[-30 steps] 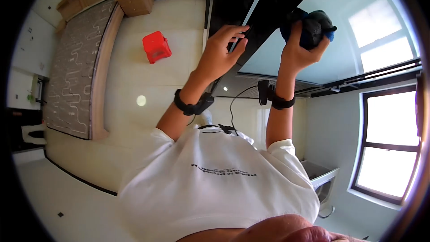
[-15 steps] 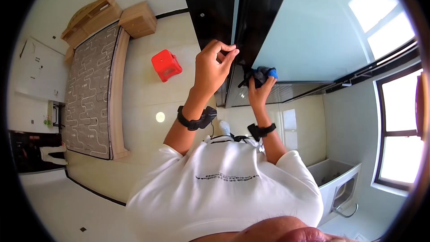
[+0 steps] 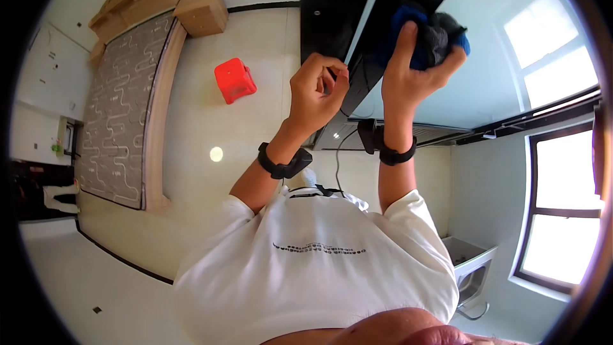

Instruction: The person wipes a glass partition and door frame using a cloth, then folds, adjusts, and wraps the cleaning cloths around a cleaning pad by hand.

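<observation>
My right hand (image 3: 408, 83) grips a bunched blue and dark grey cloth (image 3: 437, 41), thumb on one side and fingers on the other. The cloth overlaps the pale glossy panel (image 3: 485, 83) and its black frame (image 3: 399, 0). Lower and to the left, my left hand (image 3: 317, 92) is closed, thumb against curled fingers, at the edge of the black upright. I cannot tell what, if anything, is pinched in it. Both wrists wear black straps with small black boxes, and a thin cable hangs by the right one.
On the tiled floor to the left stands a red stool (image 3: 235, 81). Beyond it are a bed with a patterned mattress (image 3: 124, 115) and a wooden nightstand (image 3: 201, 11). At lower right is a sink (image 3: 471, 281) below a window (image 3: 562, 207). Another person's legs (image 3: 60, 198) show at far left.
My right hand has moved up and outward with the cloth, from the panel's lower corner to higher along its frame. My left hand has shifted slightly right and stays closed.
</observation>
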`<state>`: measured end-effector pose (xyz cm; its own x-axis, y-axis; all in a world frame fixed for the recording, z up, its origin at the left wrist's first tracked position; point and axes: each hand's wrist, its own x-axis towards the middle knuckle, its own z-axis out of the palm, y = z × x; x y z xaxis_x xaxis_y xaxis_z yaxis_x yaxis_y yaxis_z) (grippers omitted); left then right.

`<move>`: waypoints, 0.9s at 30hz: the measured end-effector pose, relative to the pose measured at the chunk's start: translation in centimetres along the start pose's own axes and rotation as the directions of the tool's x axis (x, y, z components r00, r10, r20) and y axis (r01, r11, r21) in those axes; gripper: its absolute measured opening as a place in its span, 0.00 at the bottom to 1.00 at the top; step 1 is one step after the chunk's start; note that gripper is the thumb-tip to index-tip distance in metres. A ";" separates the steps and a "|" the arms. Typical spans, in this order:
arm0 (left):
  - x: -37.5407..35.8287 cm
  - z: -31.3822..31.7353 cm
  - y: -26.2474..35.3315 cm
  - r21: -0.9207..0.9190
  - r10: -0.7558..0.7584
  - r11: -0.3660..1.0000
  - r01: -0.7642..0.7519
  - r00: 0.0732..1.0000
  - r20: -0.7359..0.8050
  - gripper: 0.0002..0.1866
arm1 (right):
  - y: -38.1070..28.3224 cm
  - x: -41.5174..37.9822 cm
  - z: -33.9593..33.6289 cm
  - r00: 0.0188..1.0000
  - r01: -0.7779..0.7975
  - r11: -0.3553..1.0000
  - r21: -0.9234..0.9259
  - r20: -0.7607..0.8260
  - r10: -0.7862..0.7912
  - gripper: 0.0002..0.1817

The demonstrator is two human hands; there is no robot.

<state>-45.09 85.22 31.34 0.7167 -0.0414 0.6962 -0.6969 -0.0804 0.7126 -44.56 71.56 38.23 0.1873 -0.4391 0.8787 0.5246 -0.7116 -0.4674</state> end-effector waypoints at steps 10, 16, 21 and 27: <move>-4.6 2.0 -2.9 -0.261 -0.355 0.858 0.444 0.877 0.325 0.14 | 4.6 -12.0 -2.3 0.959 -0.211 0.975 -0.075 0.175 0.221 0.29; -4.1 1.5 -0.9 -0.265 -0.283 0.912 0.313 0.948 0.147 0.12 | 3.2 -14.0 -1.8 0.915 -0.350 0.936 -0.027 0.204 0.348 0.27; 1.1 -1.2 3.1 -0.161 0.095 0.984 -0.081 0.992 0.078 0.26 | -0.6 -8.1 1.1 0.982 0.027 0.999 -0.017 0.185 -0.024 0.30; -0.7 -2.7 1.2 0.018 -0.066 0.998 0.065 0.990 0.124 0.31 | 1.5 -12.2 2.1 0.961 0.123 0.982 -0.141 0.262 -0.083 0.25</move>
<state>-46.48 87.80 31.89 0.7591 -0.1593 0.6312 -0.6485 -0.1005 0.7546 -44.36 76.98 27.06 0.3543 -0.2192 0.9091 0.4212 -0.8306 -0.3644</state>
